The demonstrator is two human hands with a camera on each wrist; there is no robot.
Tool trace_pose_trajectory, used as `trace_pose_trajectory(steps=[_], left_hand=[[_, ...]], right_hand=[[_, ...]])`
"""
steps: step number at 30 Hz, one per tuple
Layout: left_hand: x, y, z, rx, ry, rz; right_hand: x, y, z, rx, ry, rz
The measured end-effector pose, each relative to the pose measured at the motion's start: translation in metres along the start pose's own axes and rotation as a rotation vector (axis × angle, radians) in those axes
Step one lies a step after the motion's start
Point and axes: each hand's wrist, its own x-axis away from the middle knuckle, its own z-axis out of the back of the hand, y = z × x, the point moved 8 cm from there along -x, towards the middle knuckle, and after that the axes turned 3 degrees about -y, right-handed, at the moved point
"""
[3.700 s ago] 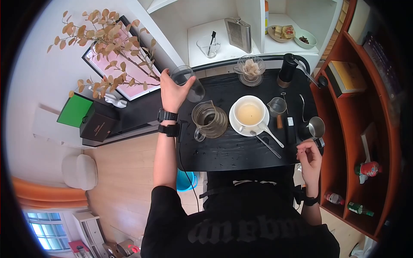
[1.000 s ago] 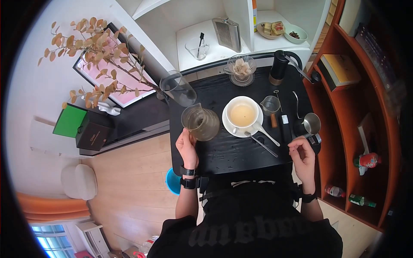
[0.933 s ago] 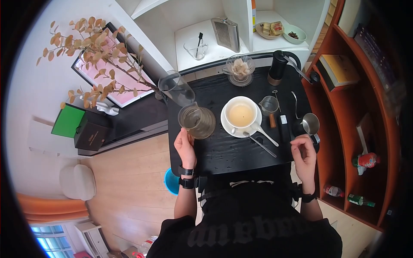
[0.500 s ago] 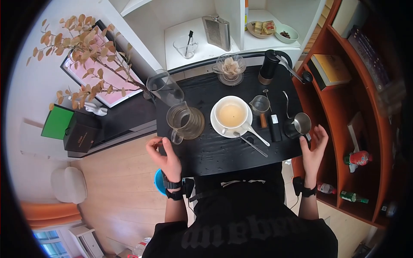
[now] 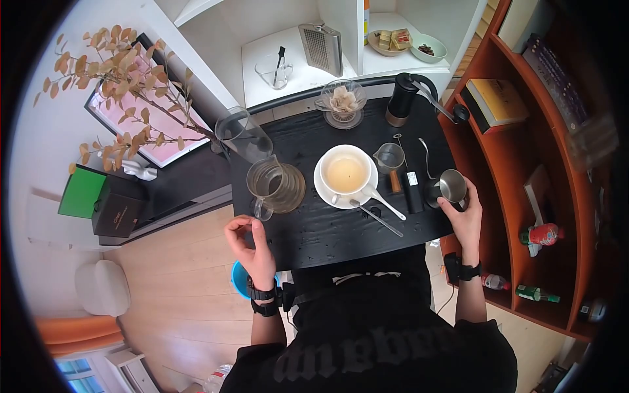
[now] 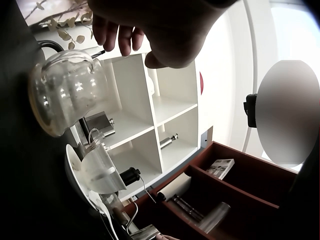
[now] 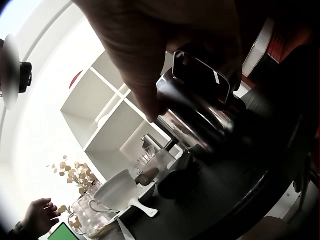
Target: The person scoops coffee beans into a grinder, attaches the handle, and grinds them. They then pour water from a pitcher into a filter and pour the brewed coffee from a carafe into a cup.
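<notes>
Looking down at the black table, we saw the person's right hand clamped on the metal pitcher at the table's right edge, thumb against one side and fingers round the other; whether the pitcher's base touched the tabletop we could not tell. The left hand hung loosely curled at the near left edge, thumb and fingers apart, just beside the handle of the glass carafe, and from the left wrist we made out a gap between fingertips and glass. Midway between the hands, we found the white cup on its saucer, with pale liquid inside, a white spoon on the saucer and a metal spoon slanting off it. Nearer the pitcher we noted a black frother and a small glass jug with a wooden handle. Along the back we saw the glass dripper, holding a paper filter, and a black grinder; a tall glass vessel stood behind the carafe
</notes>
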Motion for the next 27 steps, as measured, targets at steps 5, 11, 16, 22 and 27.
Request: trace_pose_trajectory(steps=[5, 11, 16, 22, 27], left_hand=[[0.0, 0.005, -0.003, -0.001, -0.022, -0.004], [0.001, 0.007, -0.004, 0.031, -0.033, 0.008], [0.0, 0.0, -0.011, 0.032, -0.056, 0.035], [-0.001, 0.004, -0.013, 0.015, -0.058, 0.021], [0.003, -0.001, -0.007, 0.039, -0.059, 0.045]], right_hand=[[0.011, -0.002, 0.004, -0.004, 0.07, 0.046], [0.027, 0.051, 0.024, -0.1, 0.171, 0.003], [0.034, 0.048, 0.013, -0.081, 0.074, -0.14], [0.025, 0.068, -0.002, -0.616, -0.01, -0.16], [0.024, 0.053, 0.011, -0.55, 0.069, -0.036]])
